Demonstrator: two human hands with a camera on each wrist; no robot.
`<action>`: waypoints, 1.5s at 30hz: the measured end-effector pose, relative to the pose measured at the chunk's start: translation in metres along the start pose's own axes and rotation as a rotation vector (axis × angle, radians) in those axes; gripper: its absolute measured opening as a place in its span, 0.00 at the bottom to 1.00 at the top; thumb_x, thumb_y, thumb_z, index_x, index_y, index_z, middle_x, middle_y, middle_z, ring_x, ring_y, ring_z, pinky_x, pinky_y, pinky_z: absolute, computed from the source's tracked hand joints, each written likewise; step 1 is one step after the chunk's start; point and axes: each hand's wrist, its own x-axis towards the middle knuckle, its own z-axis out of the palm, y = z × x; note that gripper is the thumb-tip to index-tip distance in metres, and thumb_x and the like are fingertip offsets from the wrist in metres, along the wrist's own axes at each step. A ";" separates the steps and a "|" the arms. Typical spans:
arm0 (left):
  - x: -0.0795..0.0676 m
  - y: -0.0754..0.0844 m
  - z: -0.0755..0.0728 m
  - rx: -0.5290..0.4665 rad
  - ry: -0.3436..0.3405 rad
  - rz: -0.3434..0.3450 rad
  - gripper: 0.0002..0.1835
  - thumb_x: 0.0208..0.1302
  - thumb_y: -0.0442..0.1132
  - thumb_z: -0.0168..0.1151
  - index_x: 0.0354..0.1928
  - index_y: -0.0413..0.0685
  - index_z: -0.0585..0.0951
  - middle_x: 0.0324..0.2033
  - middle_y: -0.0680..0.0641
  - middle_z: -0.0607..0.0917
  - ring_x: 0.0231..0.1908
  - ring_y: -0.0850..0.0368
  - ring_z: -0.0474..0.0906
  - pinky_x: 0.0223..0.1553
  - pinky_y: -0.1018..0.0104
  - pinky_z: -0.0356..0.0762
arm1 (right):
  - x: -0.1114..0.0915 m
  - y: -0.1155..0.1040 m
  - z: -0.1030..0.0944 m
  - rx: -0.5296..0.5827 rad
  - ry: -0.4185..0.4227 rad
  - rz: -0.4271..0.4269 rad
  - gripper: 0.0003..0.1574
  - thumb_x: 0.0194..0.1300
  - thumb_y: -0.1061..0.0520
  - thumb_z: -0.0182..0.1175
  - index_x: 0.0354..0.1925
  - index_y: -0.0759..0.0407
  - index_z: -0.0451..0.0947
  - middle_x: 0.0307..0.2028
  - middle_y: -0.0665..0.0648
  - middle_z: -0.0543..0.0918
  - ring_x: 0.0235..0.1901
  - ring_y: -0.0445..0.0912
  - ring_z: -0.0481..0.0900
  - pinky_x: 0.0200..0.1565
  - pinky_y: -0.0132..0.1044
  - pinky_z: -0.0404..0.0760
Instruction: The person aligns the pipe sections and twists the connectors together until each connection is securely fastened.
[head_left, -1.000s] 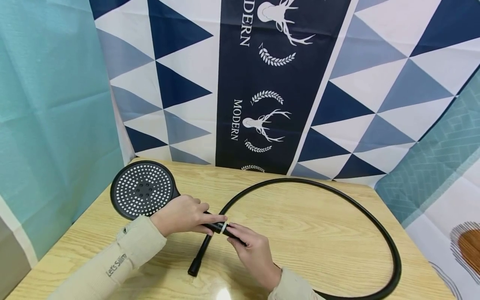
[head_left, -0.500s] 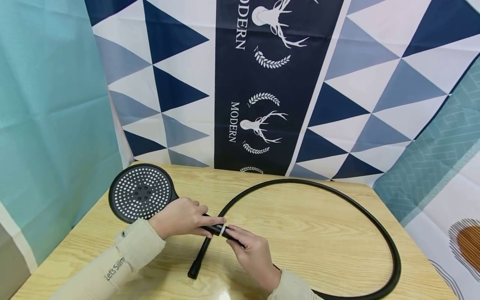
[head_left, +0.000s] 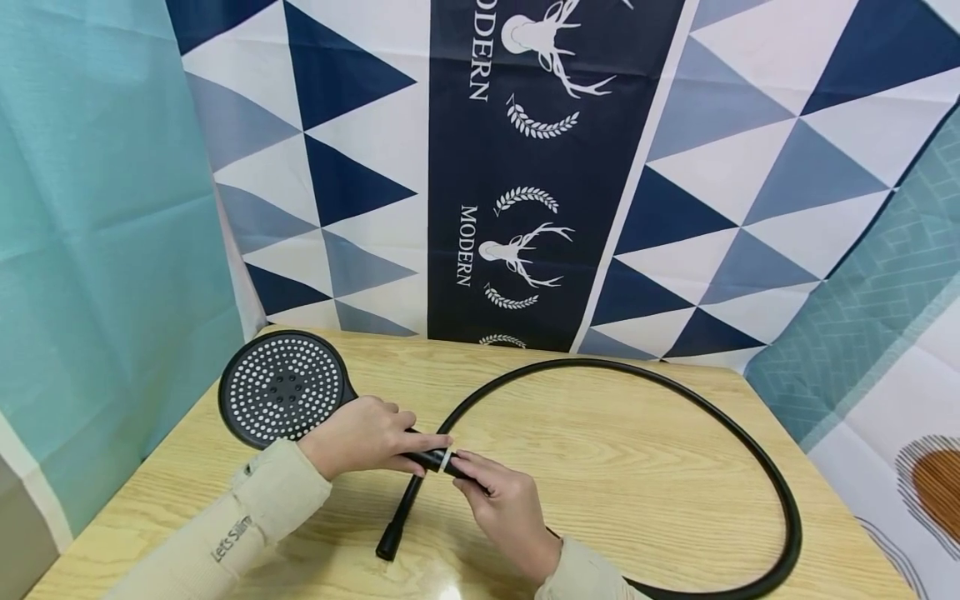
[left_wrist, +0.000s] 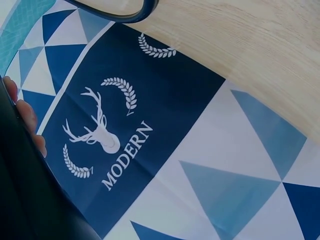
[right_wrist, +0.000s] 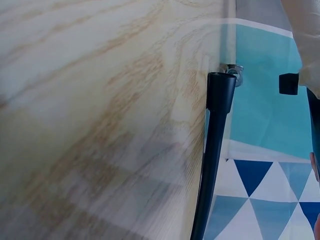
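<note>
In the head view a black shower head (head_left: 283, 388) with a round, pale-dotted face lies tilted to the left. My left hand (head_left: 367, 437) grips its handle (head_left: 429, 458), index finger stretched along it. My right hand (head_left: 506, 508) pinches the end of a black shower hose (head_left: 470, 477) with thumb and fingers. That end meets the handle at a pale ring (head_left: 446, 460). Fingertips (left_wrist: 27, 115) of the left hand show past the dark shower head (left_wrist: 30, 185) in the left wrist view. The hose's other end (right_wrist: 220, 92) appears in the right wrist view.
The hose (head_left: 720, 412) loops widely across the wooden table (head_left: 637, 467), its free end (head_left: 389, 537) lying near the front, left of my right hand. Patterned cloth (head_left: 517, 167) hangs behind the table, with teal cloth (head_left: 112, 250) at the left.
The view shifts slightly, and the shower head sits marginally lower in it. Both hands keep their hold at the joint.
</note>
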 end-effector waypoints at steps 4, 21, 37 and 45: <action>-0.001 0.000 -0.001 0.006 0.004 0.001 0.26 0.51 0.65 0.65 0.50 0.66 0.82 0.17 0.56 0.70 0.13 0.65 0.63 0.14 0.75 0.63 | 0.000 -0.001 0.002 0.012 0.002 0.016 0.22 0.39 0.78 0.71 0.38 0.72 0.83 0.37 0.66 0.85 0.35 0.54 0.86 0.37 0.26 0.79; -0.001 0.000 -0.002 -0.013 -0.012 0.005 0.25 0.51 0.65 0.65 0.51 0.66 0.82 0.18 0.56 0.71 0.13 0.65 0.63 0.14 0.75 0.63 | -0.001 -0.005 0.001 0.142 -0.031 0.192 0.18 0.45 0.76 0.69 0.39 0.71 0.83 0.37 0.65 0.85 0.37 0.54 0.86 0.37 0.29 0.80; -0.003 0.001 -0.001 -0.005 -0.021 0.004 0.26 0.52 0.66 0.63 0.51 0.66 0.82 0.17 0.56 0.71 0.13 0.65 0.63 0.14 0.74 0.63 | -0.001 -0.005 0.000 0.179 -0.058 0.228 0.16 0.49 0.74 0.68 0.40 0.72 0.83 0.38 0.66 0.85 0.37 0.55 0.85 0.37 0.30 0.81; -0.003 0.001 0.000 -0.009 -0.032 -0.005 0.26 0.51 0.66 0.64 0.51 0.67 0.81 0.18 0.56 0.71 0.13 0.65 0.63 0.14 0.74 0.63 | 0.000 -0.007 0.000 0.181 -0.057 0.229 0.16 0.49 0.74 0.68 0.41 0.72 0.83 0.38 0.65 0.85 0.37 0.55 0.85 0.37 0.30 0.81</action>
